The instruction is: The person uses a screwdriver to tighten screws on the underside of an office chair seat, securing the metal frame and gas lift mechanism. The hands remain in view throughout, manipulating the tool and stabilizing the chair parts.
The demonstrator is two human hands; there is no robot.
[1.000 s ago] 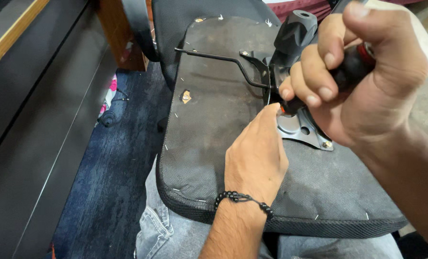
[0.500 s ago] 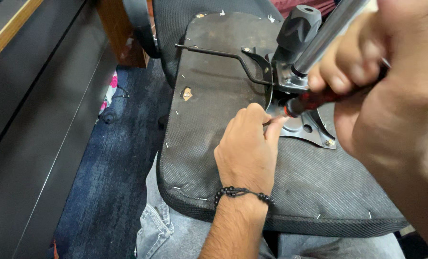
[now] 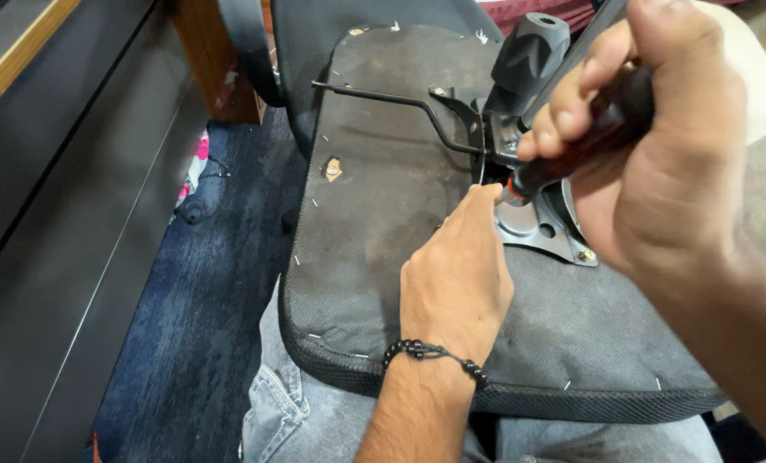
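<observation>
At the far left a dark cabinet front (image 3: pixel 66 257) runs along blue carpet (image 3: pixel 203 283). Next comes the upturned chair seat (image 3: pixel 383 249), its black fabric underside lying across the person's lap, with a bent black lever rod (image 3: pixel 383 96) crossing its top. The left hand (image 3: pixel 456 279), wearing a beaded bracelet (image 3: pixel 430 353), rests on the fabric with its fingertips (image 3: pixel 486 193) closed about the tip of the tool, right at the edge of the metal mounting plate (image 3: pixel 542 227). What they pinch is hidden. Further right, the right hand (image 3: pixel 649 146) is wrapped tight around the dark handle of a screwdriver (image 3: pixel 572 154), held slanted down toward the plate beside the black gas-lift housing (image 3: pixel 529 56). To do this well, the tip should sit square in the fastener, with the shaft in line and firm downward pressure while turning, and the left fingers steadying only.
</observation>
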